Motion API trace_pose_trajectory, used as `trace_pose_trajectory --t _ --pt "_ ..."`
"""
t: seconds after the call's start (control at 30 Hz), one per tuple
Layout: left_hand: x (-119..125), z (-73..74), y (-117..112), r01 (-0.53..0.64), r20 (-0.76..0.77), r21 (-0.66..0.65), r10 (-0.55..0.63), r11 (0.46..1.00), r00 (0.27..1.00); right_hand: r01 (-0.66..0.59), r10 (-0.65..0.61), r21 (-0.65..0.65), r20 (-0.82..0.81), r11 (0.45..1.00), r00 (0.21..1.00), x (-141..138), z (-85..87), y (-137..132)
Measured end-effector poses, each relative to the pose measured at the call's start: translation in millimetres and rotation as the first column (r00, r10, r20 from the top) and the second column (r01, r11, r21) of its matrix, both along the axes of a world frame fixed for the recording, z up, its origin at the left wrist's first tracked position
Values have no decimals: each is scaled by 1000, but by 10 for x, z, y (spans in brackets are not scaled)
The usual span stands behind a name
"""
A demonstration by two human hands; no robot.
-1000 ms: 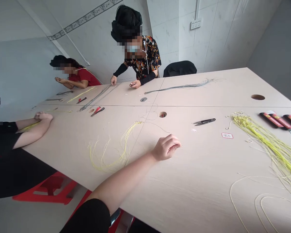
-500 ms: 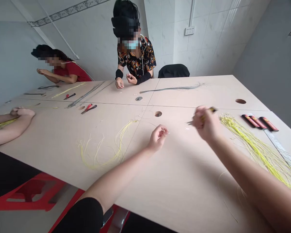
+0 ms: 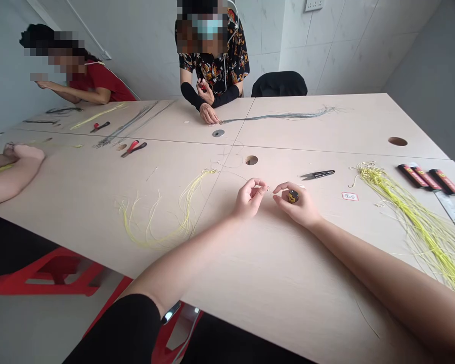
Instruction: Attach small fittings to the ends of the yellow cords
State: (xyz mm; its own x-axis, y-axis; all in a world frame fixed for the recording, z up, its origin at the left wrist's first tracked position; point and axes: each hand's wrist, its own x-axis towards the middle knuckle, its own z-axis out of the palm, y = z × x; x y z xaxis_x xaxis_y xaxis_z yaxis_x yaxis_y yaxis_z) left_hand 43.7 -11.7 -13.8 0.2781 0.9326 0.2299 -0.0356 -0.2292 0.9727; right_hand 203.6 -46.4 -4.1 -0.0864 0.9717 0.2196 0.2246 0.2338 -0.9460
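Above the middle of the table, my left hand pinches the tip of a thin cord between thumb and fingers. A tiny reddish bit shows at the fingertips, too small to name. Facing it closely, my right hand curls around a black-and-yellow lighter, its round end showing; its thumb and index finger are apart. Just beyond the right hand, a pair of black thread snips lies on the table. Left of my left hand, loose yellow cords are spread in a curve.
On the right lie a thick bundle of yellow cords, a small label and red-black cases. A cable hole is ahead. Pliers lie left. Across the table, a person's hand touches a grey cord bundle.
My right hand has come left and down toward my left hand, and the snips it held now lie on the table. The person opposite has reached toward the grey bundle. My view has tilted down.
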Motion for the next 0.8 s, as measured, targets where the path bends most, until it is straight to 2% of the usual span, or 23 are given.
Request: trace_pose_trajectory --t 0.13,0.33,0.57,0.67,0.8 --pt "3 -20 32 -18 21 -7 18 1000 1000 71 -72 30 54 997 996 -26 -24 -6" --pt "-15 -12 -5 28 -20 21 -27 999 999 40 -43 34 110 999 993 -13 -17 28" --pt "-36 45 -43 77 -24 102 -75 992 997 38 -45 95 76 995 996 -17 -7 18" --pt "-55 53 -44 46 -11 103 -45 994 999 68 -76 85 87 994 993 -12 -15 16" --pt "-79 40 -41 -47 -24 79 49 996 998 109 -124 136 107 985 986 -6 -36 17"
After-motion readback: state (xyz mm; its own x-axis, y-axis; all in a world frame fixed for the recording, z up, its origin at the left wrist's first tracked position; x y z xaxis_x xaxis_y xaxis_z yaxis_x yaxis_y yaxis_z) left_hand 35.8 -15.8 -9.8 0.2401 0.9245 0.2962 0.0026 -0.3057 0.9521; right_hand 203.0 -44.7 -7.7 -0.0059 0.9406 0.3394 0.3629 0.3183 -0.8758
